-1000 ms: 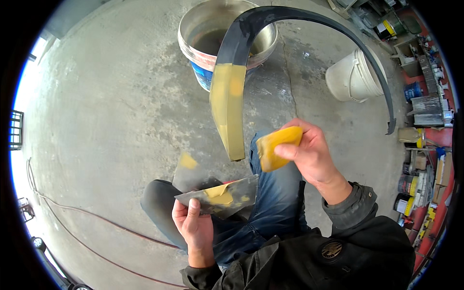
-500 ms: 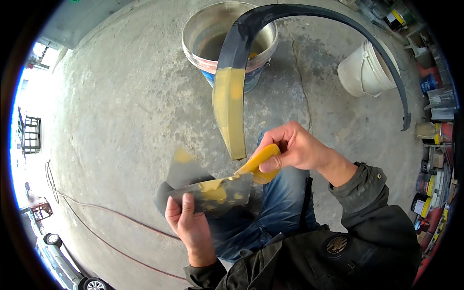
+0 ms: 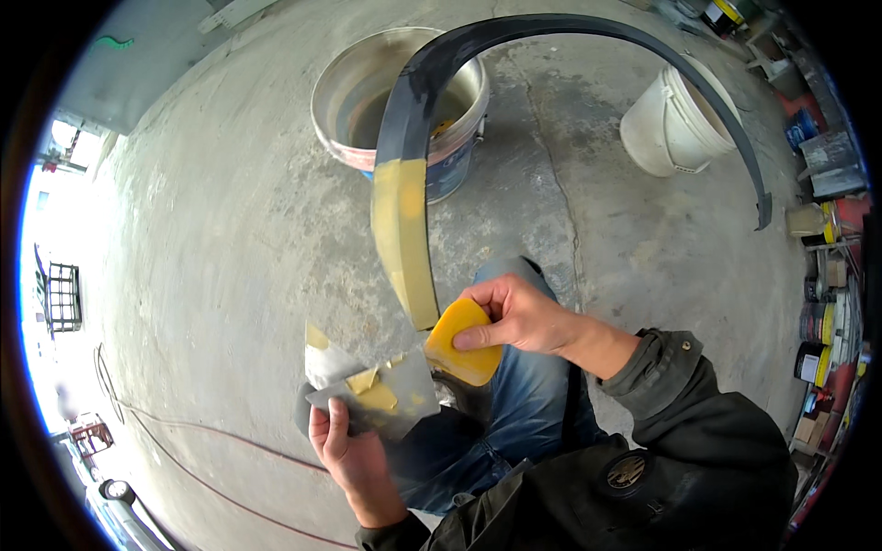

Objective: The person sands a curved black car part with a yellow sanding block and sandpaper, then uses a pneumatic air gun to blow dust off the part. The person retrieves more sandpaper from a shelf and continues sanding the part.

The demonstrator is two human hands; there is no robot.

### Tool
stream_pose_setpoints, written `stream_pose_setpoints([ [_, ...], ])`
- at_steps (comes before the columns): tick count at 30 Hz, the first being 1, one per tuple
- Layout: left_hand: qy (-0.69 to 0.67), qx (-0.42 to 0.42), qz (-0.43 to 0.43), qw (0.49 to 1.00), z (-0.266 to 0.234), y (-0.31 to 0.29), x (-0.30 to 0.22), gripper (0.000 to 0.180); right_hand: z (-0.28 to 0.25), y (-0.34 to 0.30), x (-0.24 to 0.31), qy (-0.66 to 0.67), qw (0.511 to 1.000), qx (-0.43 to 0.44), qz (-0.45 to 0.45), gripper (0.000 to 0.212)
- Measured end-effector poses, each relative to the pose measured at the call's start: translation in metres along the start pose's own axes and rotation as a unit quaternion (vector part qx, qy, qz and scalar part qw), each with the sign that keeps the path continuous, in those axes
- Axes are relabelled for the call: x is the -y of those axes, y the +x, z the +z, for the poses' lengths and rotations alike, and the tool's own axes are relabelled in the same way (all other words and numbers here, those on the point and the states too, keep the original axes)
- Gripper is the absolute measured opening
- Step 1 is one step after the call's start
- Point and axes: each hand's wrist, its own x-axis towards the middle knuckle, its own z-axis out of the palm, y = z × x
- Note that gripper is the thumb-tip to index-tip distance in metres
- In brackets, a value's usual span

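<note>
My left hand (image 3: 354,459) pinches a thin grey board (image 3: 413,390) by its edge, thumb on top. Yellow putty (image 3: 375,393) lies smeared on that board. Beside the board's far edge shows a pale, see-through-looking sheet (image 3: 327,360) with a yellowish corner; how it is held is hidden. In my right hand (image 3: 514,317) is a yellow spreader (image 3: 467,347), gripped between thumb and fingers, its broad face up. It is close to the board's right edge; contact cannot be made out. Just beyond stands the yellow-coated end of a black curved arch trim (image 3: 478,37).
The trim leans over a large open bucket (image 3: 326,138) and curves right to a white bucket (image 3: 648,138). Paint cans and supplies (image 3: 813,363) line the right side. A reddish hose (image 3: 220,441) runs over the concrete floor at left, near a car (image 3: 118,493).
The yellow spreader has turned from nearly edge-on to broad face up. The grey board has tilted differently in my left hand. The whole view has shifted, with the trim's coated end lower left.
</note>
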Motion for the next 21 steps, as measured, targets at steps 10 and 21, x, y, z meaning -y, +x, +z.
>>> stream_pose_setpoints([
  [10,0.012,-0.012,0.029,0.999,-0.044,-0.011,0.002,0.024,-0.086,0.069,0.023,-0.226,0.923,-0.255,-0.178,0.022],
  [21,0.024,-0.035,0.026,0.999,-0.067,-0.017,0.002,0.024,-0.123,0.141,0.015,-0.123,0.942,-0.243,-0.199,0.026],
])
